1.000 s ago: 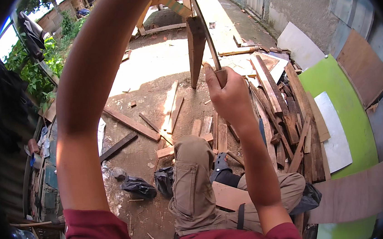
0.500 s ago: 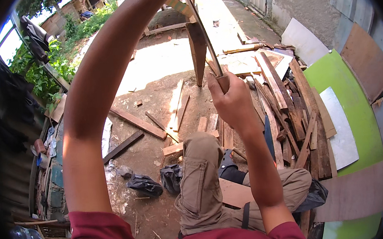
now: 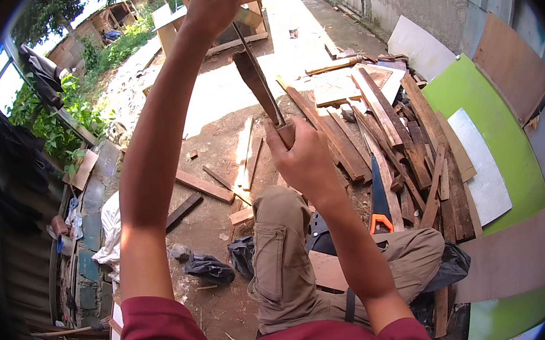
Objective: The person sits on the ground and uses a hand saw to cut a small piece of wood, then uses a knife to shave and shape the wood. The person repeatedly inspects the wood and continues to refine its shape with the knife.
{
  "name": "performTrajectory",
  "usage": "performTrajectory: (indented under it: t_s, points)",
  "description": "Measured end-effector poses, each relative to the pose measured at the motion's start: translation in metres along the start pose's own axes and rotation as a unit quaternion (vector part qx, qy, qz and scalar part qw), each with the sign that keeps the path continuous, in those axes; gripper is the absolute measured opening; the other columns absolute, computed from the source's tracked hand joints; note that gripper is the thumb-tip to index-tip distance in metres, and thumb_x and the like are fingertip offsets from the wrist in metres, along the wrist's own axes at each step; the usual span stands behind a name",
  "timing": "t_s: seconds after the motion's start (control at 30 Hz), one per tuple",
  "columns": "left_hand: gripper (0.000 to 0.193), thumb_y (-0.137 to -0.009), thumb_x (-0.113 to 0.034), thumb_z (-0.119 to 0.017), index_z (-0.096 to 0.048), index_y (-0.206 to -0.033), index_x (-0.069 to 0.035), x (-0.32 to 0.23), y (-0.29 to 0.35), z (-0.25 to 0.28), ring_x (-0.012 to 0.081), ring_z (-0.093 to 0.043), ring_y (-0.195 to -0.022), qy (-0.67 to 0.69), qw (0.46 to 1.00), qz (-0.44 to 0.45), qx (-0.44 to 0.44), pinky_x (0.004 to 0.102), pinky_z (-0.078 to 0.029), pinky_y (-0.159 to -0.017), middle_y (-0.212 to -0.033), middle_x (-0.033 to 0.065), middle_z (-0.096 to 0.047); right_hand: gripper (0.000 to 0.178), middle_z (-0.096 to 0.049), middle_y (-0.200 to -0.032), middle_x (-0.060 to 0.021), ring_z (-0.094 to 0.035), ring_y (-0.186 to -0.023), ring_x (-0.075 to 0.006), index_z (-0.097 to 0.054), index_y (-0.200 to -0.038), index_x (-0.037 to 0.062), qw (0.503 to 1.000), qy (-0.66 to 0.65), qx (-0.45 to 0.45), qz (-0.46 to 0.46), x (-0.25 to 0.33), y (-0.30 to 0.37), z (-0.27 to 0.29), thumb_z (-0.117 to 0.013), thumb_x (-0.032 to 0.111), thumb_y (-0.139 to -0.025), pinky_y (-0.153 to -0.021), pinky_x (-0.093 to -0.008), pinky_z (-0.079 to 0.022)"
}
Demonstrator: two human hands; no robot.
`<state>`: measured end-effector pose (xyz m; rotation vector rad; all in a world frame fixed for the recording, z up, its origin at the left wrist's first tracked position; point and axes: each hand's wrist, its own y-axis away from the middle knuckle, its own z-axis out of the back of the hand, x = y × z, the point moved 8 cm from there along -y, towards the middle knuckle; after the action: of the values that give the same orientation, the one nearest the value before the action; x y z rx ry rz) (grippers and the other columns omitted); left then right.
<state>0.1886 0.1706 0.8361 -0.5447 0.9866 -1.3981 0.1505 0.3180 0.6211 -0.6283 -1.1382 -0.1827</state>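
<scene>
A long, thin, dark metal blade slants upward in front of me from a short wooden handle (image 3: 287,134). My right hand (image 3: 307,157) is closed round the handle, thumb up along it. My left hand (image 3: 216,10) is raised at the top of the picture with fingers bent in at the far end of the blade; the upper frame edge cuts off part of it. A dark brown, wedge-shaped piece (image 3: 252,74) lies along the blade, narrowing toward my right hand. Whether it is part of the tool is unclear.
A handsaw (image 3: 379,203) with an orange handle leans right of my knee beside a heap of wooden strips (image 3: 424,157). Green and white panels (image 3: 485,119) stand farther right. Black plastic bags (image 3: 208,268) and loose wood pieces (image 3: 202,186) lie left. A wooden bench stands ahead.
Both hands have moved left with the wooden-handled blade, and the right hand is slightly lower. The view has shifted, bringing the orange-handled saw and more of the wooden bench into sight.
</scene>
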Motion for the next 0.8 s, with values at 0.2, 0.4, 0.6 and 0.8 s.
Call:
performTrajectory:
  t_s: [0.2,0.4,0.6,0.8]
  points:
    - [0.045,-0.109,-0.034,-0.038,-0.055,-0.128,0.003,0.029,0.178,0.029,0.0258,-0.061,-0.115,0.159,0.903,0.174,-0.36,0.0437,-0.05,-0.1,-0.118,0.016,-0.063,0.038,-0.065,-0.063,-0.0203,-0.069,-0.057,-0.034,-0.057,-0.082,-0.0074,0.998,-0.034,0.024,-0.048,-0.022,0.019,-0.006,-0.069,0.027,-0.094,-0.054,-0.0429,-0.051]
    - [0.056,-0.096,-0.019,-0.069,-0.049,-0.143,0.003,0.013,0.213,-0.053,0.0275,-0.054,-0.13,0.203,0.952,0.178,-0.144,0.041,-0.048,-0.104,-0.138,0.0165,-0.058,0.032,-0.057,-0.056,-0.0024,-0.051,-0.046,-0.0122,-0.061,-0.083,-0.003,0.986,-0.143,0.046,-0.067,-0.041,0.034,-0.01,-0.069,0.025,-0.096,-0.048,-0.0348,-0.039]
    - [0.066,-0.088,-0.008,-0.078,-0.046,-0.145,0.001,0.005,0.203,-0.052,0.0234,-0.052,-0.13,0.115,0.967,0.182,-0.139,0.0395,-0.058,-0.1,-0.141,0.0138,-0.051,0.034,-0.057,-0.058,-0.0003,-0.051,-0.048,-0.0112,-0.059,-0.076,-0.0006,0.917,-0.311,0.176,-0.175,-0.064,0.033,-0.033,-0.071,0.026,-0.093,-0.047,-0.0321,-0.039]
    - [0.066,-0.084,-0.007,-0.081,-0.05,-0.141,0.001,0.017,0.193,-0.046,0.0237,-0.052,-0.131,0.126,0.966,0.167,-0.154,0.0405,-0.06,-0.099,-0.138,0.0129,-0.053,0.036,-0.062,-0.057,-0.0095,-0.06,-0.05,-0.0153,-0.06,-0.079,-0.0014,0.998,-0.065,0.004,0.01,-0.027,0.023,0.002,-0.071,0.03,-0.093,-0.049,-0.0345,-0.045]
